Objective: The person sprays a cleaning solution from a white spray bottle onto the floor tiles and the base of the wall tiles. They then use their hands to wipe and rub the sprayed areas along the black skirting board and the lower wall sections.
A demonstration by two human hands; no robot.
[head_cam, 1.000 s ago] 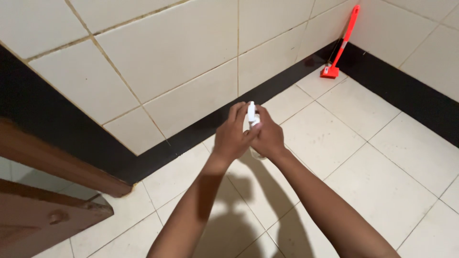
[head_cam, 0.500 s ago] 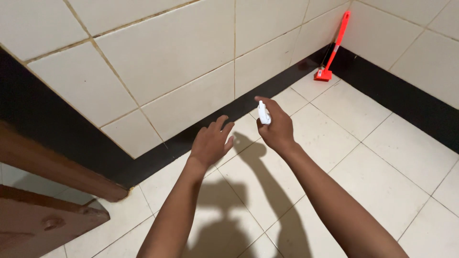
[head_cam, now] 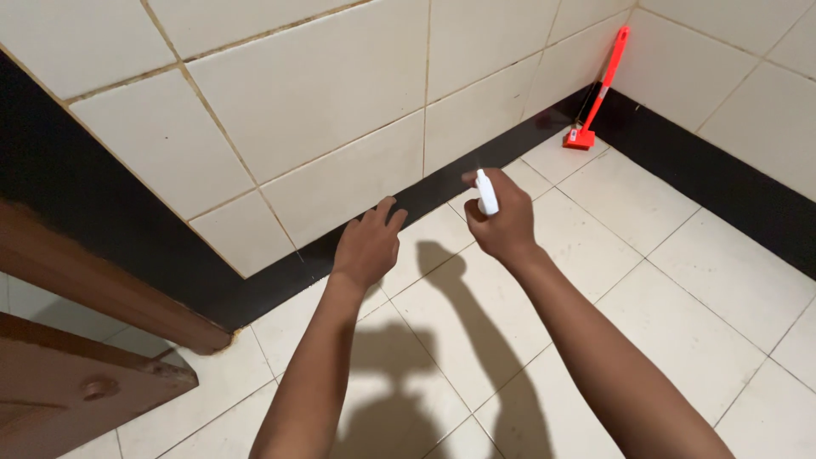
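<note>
Against the tiled corner of a washroom, two bare hands were pictured above a pale floor (head_cam: 680, 280). At far left, a brown wooden door (head_cam: 59, 382) and its frame were seen close to the wall (head_cam: 323, 110), where cream tiles were met by a black skirting band (head_cam: 425, 191).

Trouble could be judged likely on two counts. With the nozzle aimed towards the wall, and the empty hand held just beside its line, liquid could be thrown onto that hand or bounced back off the glazed tile. The floor could also be left slick by any run-off, and footing could be lost on it.

The left hand (head_cam: 367, 246) was shown empty, its fingers (head_cam: 387, 212) loosely spread and slightly curled, hovering apart from tile and bottle alike; nothing was touched by it.

To its right, the right hand (head_cam: 501, 225) was seen closed around a small white spray bottle (head_cam: 486, 192), held upright in the air between the hands and the skirting. Only the white top was left visible above the fist; whether the trigger was pressed could not be told.

Furthest right, a red long-handled brush (head_cam: 599, 89) was seen leaning in the corner, well apart from both hands.
</note>
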